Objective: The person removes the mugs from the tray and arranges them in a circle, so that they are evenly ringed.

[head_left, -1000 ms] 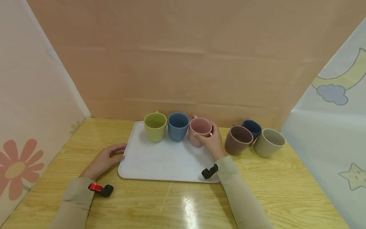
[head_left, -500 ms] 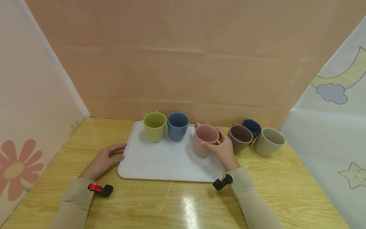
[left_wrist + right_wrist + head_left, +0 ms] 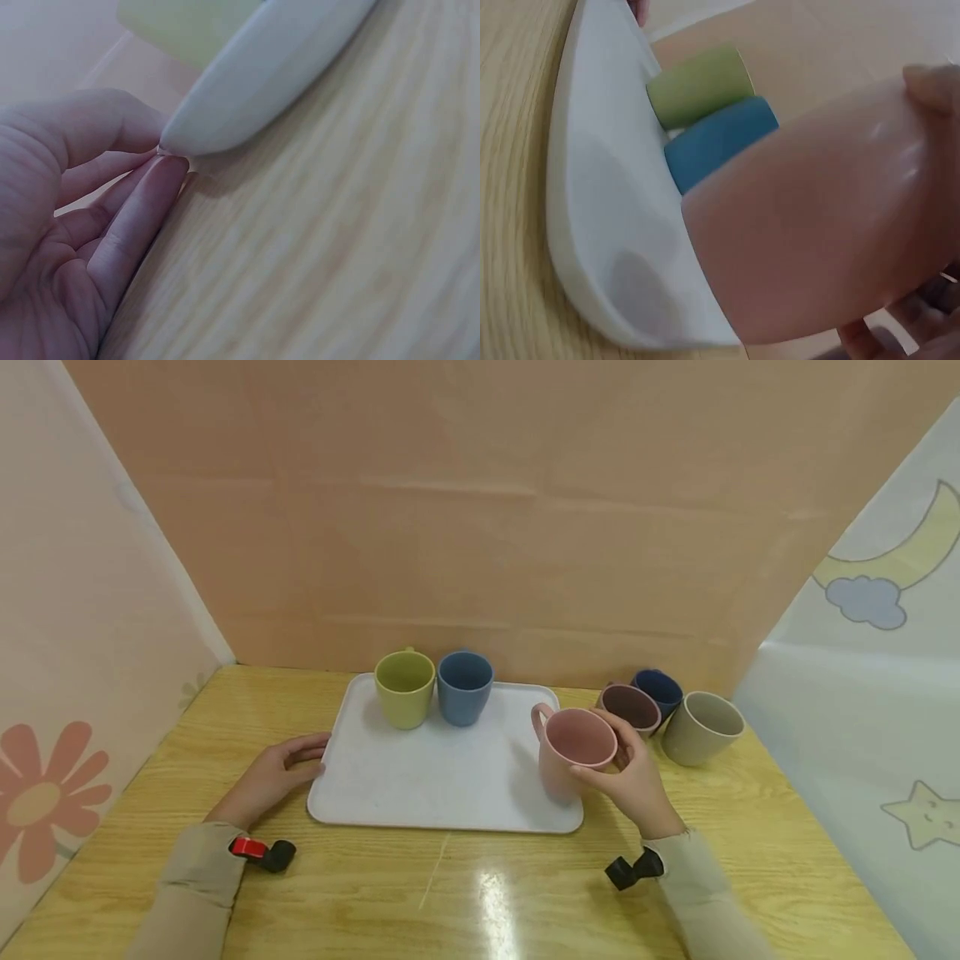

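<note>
A pink mug is in my right hand, thumb at the near side and fingers round the far side. It hangs over the right part of the white tray, its handle pointing back left. In the right wrist view the mug's smooth side fills much of the picture, and a shadow falls on the tray below. With my left hand I pinch the tray's left edge; the left wrist view has thumb and fingertips meeting at the rim. A yellow-green mug and a blue mug stand at the tray's back.
To the right of the tray, on the wooden table, stand a brown-purple mug, a navy mug and a beige mug, close together. An orange-brown wall sheet rises behind.
My right hand has carried the pink mug from beside the blue mug toward the front right, raising it off the tray. The left hand has stayed at the tray's edge.
</note>
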`<move>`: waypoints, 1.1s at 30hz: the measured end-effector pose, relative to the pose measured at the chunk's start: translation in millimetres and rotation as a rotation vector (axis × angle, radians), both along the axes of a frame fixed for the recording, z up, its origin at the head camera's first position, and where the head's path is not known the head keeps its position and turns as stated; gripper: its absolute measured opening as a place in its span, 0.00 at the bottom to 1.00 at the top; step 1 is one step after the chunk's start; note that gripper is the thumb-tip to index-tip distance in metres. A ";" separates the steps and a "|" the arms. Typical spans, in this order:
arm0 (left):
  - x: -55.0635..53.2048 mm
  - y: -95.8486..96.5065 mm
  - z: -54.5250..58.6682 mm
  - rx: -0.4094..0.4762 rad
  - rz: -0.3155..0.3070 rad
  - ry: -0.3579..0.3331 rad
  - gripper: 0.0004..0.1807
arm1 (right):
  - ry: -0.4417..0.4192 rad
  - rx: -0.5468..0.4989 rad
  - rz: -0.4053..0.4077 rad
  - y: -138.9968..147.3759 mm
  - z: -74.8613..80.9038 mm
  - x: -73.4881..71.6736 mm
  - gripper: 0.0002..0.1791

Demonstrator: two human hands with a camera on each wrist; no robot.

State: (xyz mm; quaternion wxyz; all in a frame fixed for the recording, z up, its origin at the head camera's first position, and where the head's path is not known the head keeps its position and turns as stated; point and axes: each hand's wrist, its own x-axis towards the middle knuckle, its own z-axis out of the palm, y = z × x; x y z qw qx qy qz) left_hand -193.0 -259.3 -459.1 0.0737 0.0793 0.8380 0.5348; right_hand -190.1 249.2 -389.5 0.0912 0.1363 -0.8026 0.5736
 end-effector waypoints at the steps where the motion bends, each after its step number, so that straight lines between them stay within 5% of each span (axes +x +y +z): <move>1: 0.0 0.2 0.4 0.000 -0.001 0.000 0.33 | 0.023 0.004 0.010 4.7 -0.8 1.7 0.46; 17: -0.6 -0.1 0.6 -0.004 -0.001 0.000 0.33 | 0.141 -0.121 0.192 71.8 -20.7 10.4 0.48; 33: 0.9 1.2 3.8 -0.022 0.000 0.011 0.32 | 0.063 -0.172 0.285 108.6 -35.2 4.4 0.50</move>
